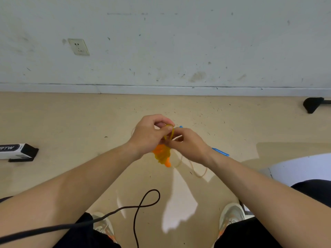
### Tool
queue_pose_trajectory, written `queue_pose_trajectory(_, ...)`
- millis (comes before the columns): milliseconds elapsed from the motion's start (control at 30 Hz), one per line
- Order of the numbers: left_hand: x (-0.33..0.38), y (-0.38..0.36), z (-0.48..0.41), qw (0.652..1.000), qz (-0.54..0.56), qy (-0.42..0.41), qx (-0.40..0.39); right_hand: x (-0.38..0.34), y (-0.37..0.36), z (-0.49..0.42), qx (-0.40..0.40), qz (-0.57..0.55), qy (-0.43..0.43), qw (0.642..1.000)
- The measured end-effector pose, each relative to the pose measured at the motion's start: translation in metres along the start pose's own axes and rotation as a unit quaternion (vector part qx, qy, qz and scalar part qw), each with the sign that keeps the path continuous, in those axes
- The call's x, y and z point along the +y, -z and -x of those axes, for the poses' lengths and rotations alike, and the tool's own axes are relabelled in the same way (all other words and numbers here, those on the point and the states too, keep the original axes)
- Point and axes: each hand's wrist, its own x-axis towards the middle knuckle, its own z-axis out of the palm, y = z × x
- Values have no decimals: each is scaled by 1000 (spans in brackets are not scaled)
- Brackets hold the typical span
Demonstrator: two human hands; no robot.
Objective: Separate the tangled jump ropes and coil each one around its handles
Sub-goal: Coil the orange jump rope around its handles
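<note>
My left hand (147, 135) and my right hand (189, 144) meet in front of me above the floor. Both pinch a loop of the yellow-orange rope (171, 133). Below them hangs the orange handle bundle (162, 154), with the rope coiled around it. A second rope, pale and translucent (198, 173), trails on the floor under my right wrist. Its blue handle (220, 152) lies beside my right wrist, and another blue tip (181, 126) peeks out behind my fingers.
A black cable (143, 206) loops over the beige floor between my shoes (231, 217). A black-and-white box (17, 151) lies at the left. A dark object (312, 104) sits by the baseboard at the right. The white wall carries a socket (78, 46).
</note>
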Motion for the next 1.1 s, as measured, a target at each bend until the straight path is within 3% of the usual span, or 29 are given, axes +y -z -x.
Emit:
queue_pose_trajectory(100, 3, 3, -1, 999, 38, -8, 2, -8, 12, 0, 42, -43, -1, 998)
queue_pose_trajectory(267, 6, -1, -4, 994, 68, -38, 70, -16, 18, 2, 90, -143, -3, 986)
queue_pose_trajectory(367, 9, -4, -6, 995, 87, -42, 37, -19, 24, 1, 122, -217, -20, 968)
queue_pose_trajectory(500, 11, -6, -19, 995, 9, -93, 38, -24, 39, -8, 153, -264, -39, 952)
queue_pose_trajectory(733, 20, 7, -83, 994, 29, -101, 35, -35, 70, -74, 138, -242, -37, 960)
queue_pose_trajectory(900, 19, 29, -158, 991, -9, -75, 106, -42, 88, -153, 114, -221, -37, 968)
queue_pose_trajectory(1100, 92, 71, -214, 995, -26, -42, 84, -101, 154, -207, 139, -175, -49, 974)
